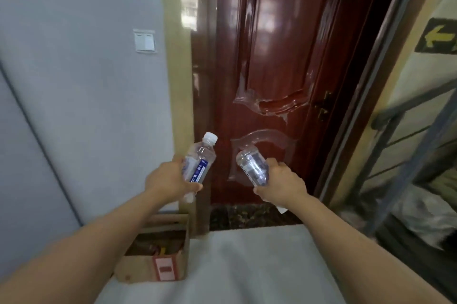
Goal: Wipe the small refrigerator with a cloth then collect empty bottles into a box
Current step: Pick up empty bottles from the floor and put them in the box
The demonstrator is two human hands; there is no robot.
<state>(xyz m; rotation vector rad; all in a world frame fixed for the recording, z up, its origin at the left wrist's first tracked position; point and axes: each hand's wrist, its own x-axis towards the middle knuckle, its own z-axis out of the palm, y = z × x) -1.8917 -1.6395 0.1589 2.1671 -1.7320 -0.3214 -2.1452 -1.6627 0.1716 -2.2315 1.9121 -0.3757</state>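
Fingers of the left hand are wrapping round a clear plastic bottle, gripping it at the blue label; white cap is pointing up and away, bottle tilting slightly right. Its lower end is sticking out below the hand.

Right hand is gripping a second clear bottle, fingers curling round its lower part. This one is tilting up-left with its base toward the camera; neck end is hidden behind the hand, something white is showing just under the wrist. Cannot tell whether either bottle is holding liquid.

Both bottles are being held in the air, near each other but apart, in front of a glossy dark-red door.

Cardboard box is sitting on the floor below the left forearm, against the grey wall, top open, brownish contents inside too blurred to identify, red-framed label on its near face. Bottles are well above and beyond the box, not in it.

Double light switch is sitting on the wall left of the door frame. Brass door handle is showing at the door's right edge. Yellow arrow sign is pointing left at far right, with a dark metal rack below it.
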